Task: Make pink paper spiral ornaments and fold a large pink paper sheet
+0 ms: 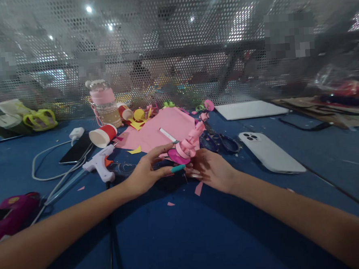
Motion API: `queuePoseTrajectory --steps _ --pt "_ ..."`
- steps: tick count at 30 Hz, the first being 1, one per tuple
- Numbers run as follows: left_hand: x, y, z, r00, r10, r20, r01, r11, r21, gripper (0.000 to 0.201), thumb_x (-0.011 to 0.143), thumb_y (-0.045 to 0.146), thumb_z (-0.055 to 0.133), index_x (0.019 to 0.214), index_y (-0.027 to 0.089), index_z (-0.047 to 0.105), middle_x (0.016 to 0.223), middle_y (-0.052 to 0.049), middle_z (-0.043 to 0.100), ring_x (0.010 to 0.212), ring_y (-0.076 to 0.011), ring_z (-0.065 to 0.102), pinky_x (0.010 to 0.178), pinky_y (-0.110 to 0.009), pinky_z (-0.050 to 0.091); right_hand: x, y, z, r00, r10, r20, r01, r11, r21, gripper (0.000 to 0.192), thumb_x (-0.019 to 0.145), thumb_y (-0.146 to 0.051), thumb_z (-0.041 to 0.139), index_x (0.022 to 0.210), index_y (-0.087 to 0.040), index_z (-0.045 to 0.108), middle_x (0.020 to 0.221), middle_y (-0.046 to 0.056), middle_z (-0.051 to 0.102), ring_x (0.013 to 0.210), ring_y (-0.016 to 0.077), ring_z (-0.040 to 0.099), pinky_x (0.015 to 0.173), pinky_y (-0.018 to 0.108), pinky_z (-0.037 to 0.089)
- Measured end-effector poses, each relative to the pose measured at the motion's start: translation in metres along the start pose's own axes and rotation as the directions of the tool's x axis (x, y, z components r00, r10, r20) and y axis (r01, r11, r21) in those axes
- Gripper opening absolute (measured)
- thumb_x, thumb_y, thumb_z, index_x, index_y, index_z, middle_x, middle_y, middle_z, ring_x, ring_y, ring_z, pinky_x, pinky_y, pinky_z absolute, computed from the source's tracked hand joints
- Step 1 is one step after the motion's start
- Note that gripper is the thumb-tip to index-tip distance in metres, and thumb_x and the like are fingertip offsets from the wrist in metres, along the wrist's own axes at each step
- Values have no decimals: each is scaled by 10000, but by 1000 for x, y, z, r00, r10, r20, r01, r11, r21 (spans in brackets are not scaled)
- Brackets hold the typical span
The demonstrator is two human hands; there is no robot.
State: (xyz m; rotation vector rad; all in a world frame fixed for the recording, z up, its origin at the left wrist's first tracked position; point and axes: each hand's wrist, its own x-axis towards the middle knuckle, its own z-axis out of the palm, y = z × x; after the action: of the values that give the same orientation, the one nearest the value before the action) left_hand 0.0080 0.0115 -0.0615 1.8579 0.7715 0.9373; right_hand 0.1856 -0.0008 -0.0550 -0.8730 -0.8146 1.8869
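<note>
Both hands are closing on the paper curl, a pink piece of coiled strips standing on a magenta disc. The left hand is pinching the disc's edge, with thumb and fingers together on it. The right hand is supporting the piece from the other side, fingers curled against its base; whether they are clamping it or only touching cannot be told. The piece is being held just above the table, near its middle and in front of the pink sheet.

A glue gun is lying just left of the left hand, its cable running toward the person. Scissors are lying just behind the right hand, and a white phone is lying face down to the right. A red cup is lying on its side beside a dark phone. A pink bottle is standing further back.

Judged risks:
- The coils are thin paper; excess finger pressure would likely be flattening them.
- The curl is leaning right; a loose joint at the disc could be letting it tip off.
- The left forearm is passing near the glue gun; a sideways sweep could be dragging its nozzle or cable.
</note>
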Motion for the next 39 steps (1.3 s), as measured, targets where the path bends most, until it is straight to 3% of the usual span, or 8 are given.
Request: queuePoseTrajectory --steps 5,10,16,19,22,27,31,39 --pt "0 0 0 992 110 -60 -81 929 361 417 697 147 627 1094 87 515 1062 -137 606 960 -194 580 836 -353 479 -3 -2 4 993 107 52 -109 994 26 195 693 -166 412 514 -137 483 443 -28 389 364 35 279 354 178 212" --pt "-3 6 1 954 298 -15 -211 711 671 195 715 117 614 909 103 613 829 -78 677 761 -164 634 682 -276 523 -7 -2 6 976 184 115 -193 979 67 240 707 -160 398 479 -133 469 429 -38 352 336 34 285 353 173 224" --pt "-8 3 4 858 502 106 -371 465 804 168 840 181 465 929 122 595 828 -68 681 742 -139 636 658 -247 531 -8 -1 9 977 158 143 -169 983 67 280 735 -219 326 538 -137 508 438 -12 416 342 64 361 384 195 269" --pt "-10 4 5 816 551 175 -416 348 840 202 860 194 429 985 98 557 854 -83 677 761 -153 629 687 -273 533 -10 2 15 990 131 59 -133 991 30 298 776 -286 341 551 -155 487 427 -14 433 347 67 358 377 197 252" --pt "-12 8 6 766 574 288 -455 168 875 209 845 102 407 1004 60 535 886 -109 668 778 -179 624 683 -295 530 -13 8 21 995 47 -87 -51 998 -47 264 769 -303 423 549 -165 466 405 -34 428 339 58 341 373 194 244" --pt "-13 18 12 711 591 382 -418 -82 905 199 825 50 383 904 69 565 812 -82 676 724 -171 627 613 -260 514 -15 18 25 977 -76 -200 53 992 -118 177 699 -249 453 536 -178 455 393 -41 430 350 76 380 375 209 275" --pt "-13 22 17 701 586 407 -408 -139 902 163 815 67 407 834 80 569 787 -70 671 736 -169 628 616 -244 498 -15 22 24 970 -108 -218 85 990 -115 202 702 -322 473 555 -185 461 402 -44 426 361 83 386 367 214 269" --pt "-14 26 19 726 543 421 -427 -123 896 155 825 86 376 803 103 528 726 -63 638 681 -162 605 584 -243 479 -18 25 28 950 -187 -249 151 976 -156 225 634 -319 536 498 -183 420 378 -66 387 347 59 341 352 202 237"
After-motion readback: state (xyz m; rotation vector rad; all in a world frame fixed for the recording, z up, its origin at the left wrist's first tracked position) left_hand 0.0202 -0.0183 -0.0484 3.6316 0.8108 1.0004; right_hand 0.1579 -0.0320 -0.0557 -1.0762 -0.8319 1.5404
